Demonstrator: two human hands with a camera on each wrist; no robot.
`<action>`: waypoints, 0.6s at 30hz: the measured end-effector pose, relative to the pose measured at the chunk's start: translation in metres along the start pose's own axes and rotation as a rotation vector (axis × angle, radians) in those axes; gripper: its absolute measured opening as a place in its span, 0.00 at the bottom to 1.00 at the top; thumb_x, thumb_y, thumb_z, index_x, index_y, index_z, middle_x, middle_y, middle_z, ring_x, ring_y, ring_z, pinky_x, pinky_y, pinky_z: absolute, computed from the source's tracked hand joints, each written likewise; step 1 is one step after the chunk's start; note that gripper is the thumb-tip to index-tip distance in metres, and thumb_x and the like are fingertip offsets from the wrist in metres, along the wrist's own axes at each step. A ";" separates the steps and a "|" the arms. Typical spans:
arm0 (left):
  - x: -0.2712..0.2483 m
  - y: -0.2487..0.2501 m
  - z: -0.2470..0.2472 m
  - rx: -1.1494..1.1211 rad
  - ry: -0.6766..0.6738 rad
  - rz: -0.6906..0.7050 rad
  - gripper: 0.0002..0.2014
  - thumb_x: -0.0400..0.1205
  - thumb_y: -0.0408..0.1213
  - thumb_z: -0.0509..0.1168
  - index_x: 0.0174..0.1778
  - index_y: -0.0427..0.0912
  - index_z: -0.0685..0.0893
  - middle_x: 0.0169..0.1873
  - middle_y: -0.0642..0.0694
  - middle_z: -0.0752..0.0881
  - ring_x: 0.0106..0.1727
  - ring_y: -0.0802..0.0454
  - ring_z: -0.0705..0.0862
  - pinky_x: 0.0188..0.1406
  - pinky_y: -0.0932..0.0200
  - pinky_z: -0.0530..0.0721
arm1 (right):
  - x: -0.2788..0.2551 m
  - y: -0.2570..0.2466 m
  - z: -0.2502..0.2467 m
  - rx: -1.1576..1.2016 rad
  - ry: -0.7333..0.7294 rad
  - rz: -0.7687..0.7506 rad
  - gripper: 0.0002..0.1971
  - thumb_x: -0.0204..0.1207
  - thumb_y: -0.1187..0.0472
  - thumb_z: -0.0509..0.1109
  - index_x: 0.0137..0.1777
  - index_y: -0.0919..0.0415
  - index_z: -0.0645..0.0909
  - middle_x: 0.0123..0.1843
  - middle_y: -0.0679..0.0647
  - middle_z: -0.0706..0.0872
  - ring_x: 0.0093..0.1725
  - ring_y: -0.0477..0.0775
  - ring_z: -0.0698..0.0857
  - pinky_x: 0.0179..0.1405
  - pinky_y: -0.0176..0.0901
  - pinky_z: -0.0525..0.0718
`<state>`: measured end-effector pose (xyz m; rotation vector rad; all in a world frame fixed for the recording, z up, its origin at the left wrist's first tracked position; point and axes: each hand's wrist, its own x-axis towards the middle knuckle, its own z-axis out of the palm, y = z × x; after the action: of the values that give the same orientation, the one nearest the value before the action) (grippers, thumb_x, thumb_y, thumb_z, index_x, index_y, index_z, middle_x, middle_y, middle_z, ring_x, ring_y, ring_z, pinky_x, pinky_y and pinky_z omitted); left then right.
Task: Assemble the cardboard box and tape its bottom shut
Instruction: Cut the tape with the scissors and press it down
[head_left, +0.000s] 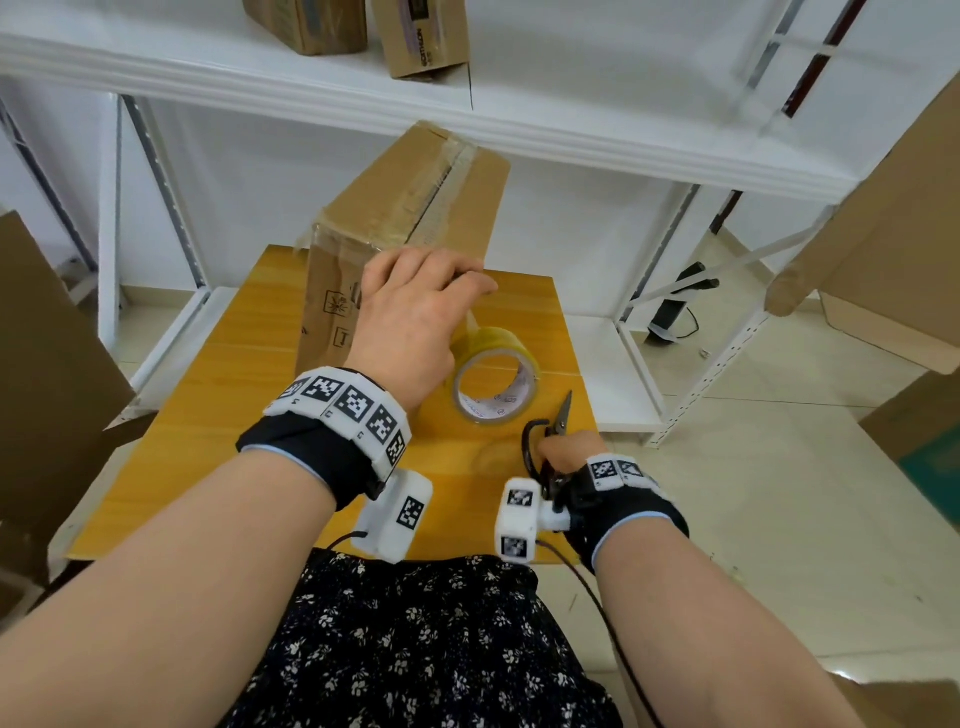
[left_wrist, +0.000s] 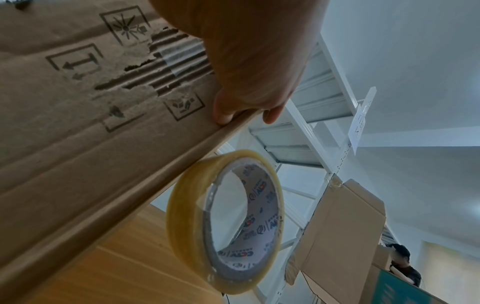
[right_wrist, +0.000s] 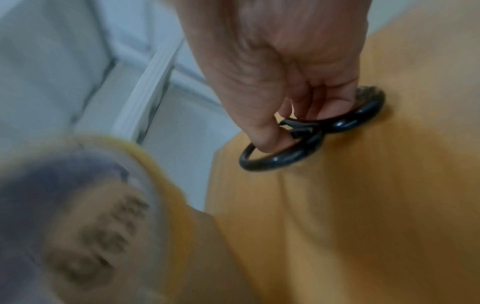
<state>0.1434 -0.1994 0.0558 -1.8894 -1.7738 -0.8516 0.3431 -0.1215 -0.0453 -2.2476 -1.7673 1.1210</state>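
Cardboard box (head_left: 410, 228) stands on the wooden bench (head_left: 208, 426), far-centre, tilted; its taped seam faces up and away. Clear tape covers that seam and wraps the near-left corner. Printed handling symbols show on the near face, with a torn patch of liner beside them in the left wrist view.

Left hand (head_left: 415, 317) reaches forward over the bench, palm down, wrist raised. Its fingers (left_wrist: 223, 111) curl over the box's right vertical edge, thumb on the near face, gripping the box.

Tape roll (head_left: 493, 379), yellowish-clear, stands on edge on the bench just right of the box and below the left hand. Whether roll and box touch cannot be told.

Right hand (head_left: 569, 452) sits low at the bench's near-right corner, knuckles up. Thumb and fingers are threaded through the black loops of the scissors (head_left: 550, 436) and closed on them; the blades point far-right, tips together. The right wrist view is motion-blurred.

White shelving (head_left: 571, 130) runs behind the bench, carrying two more cartons (head_left: 421, 36).
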 end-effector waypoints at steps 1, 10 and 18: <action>0.000 0.000 0.000 -0.002 -0.003 0.001 0.33 0.67 0.20 0.65 0.65 0.55 0.82 0.64 0.56 0.81 0.69 0.47 0.74 0.72 0.50 0.55 | -0.005 -0.004 -0.005 -0.020 -0.032 -0.048 0.11 0.83 0.60 0.68 0.60 0.64 0.83 0.55 0.62 0.88 0.49 0.61 0.86 0.46 0.47 0.83; -0.005 0.004 -0.007 -0.016 -0.033 -0.012 0.40 0.68 0.19 0.62 0.76 0.54 0.68 0.69 0.52 0.78 0.75 0.48 0.69 0.79 0.50 0.49 | -0.046 -0.041 -0.074 0.494 0.182 -0.190 0.33 0.71 0.54 0.83 0.72 0.61 0.71 0.55 0.57 0.83 0.50 0.56 0.86 0.45 0.51 0.86; -0.015 0.004 -0.010 -0.055 -0.133 -0.020 0.49 0.66 0.41 0.73 0.82 0.50 0.55 0.80 0.47 0.65 0.86 0.50 0.45 0.83 0.41 0.37 | -0.159 -0.048 -0.135 -0.351 0.125 -0.411 0.45 0.61 0.28 0.79 0.69 0.51 0.65 0.54 0.51 0.79 0.52 0.54 0.81 0.48 0.51 0.77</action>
<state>0.1462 -0.2177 0.0538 -2.0086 -1.8671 -0.8062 0.3701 -0.1931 0.1544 -1.9130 -2.3699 0.6183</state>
